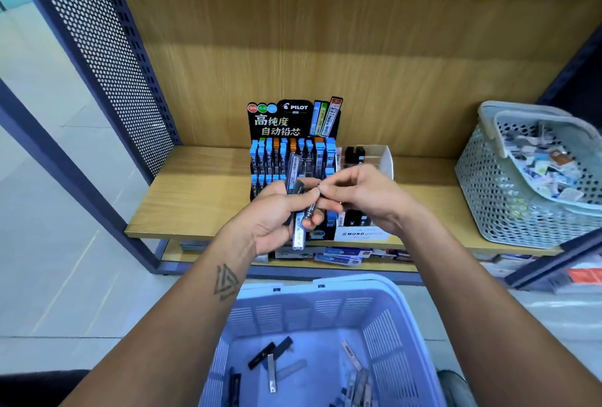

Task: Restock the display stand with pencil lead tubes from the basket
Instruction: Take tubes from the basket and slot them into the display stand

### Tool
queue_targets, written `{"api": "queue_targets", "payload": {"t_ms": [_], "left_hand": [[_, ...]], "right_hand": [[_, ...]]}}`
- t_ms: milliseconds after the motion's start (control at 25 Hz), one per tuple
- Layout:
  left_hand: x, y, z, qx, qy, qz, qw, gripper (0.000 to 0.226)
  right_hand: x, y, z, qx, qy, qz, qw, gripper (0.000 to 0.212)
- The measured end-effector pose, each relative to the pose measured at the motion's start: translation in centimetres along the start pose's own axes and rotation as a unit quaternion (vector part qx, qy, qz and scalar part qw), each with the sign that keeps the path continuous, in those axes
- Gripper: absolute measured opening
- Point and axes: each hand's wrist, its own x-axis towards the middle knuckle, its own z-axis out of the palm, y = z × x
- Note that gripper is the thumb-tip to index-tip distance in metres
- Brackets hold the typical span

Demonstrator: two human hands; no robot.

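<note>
Two baskets are showing: a pale blue basket (329, 295) is sitting low in front with loose lead tubes (272, 370) lying on its bottom, and a grey basket (488, 198) is standing on the wooden shelf (195, 198) at the right. Behind the hands, the black display stand (286, 126) is standing on that shelf. The left hand (277, 217) is gripping several tubes (298, 227) upright. The right hand (361, 193) is pinching one end of a tube with its fingertips.

Lead tubes (298, 207) upright before stand (286, 145)
</note>
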Motion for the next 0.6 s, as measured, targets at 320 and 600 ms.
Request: {"api": "queue_targets", "payload": {"t_ms": [320,600], "left_hand": [[0.5,-1.6,1.4,0.016,-0.020,-0.051,0.998,0.017],[1.8,-2.5,2.6,0.032,-0.014,-0.043,0.998,0.005]], "right_hand": [[-1.9,-0.2,-3.4,0.065,0.140,-0.004,0.988,0.005],[-2.6,1.2,-3.8,0.098,0.080,0.003,0.992,0.003]]}}
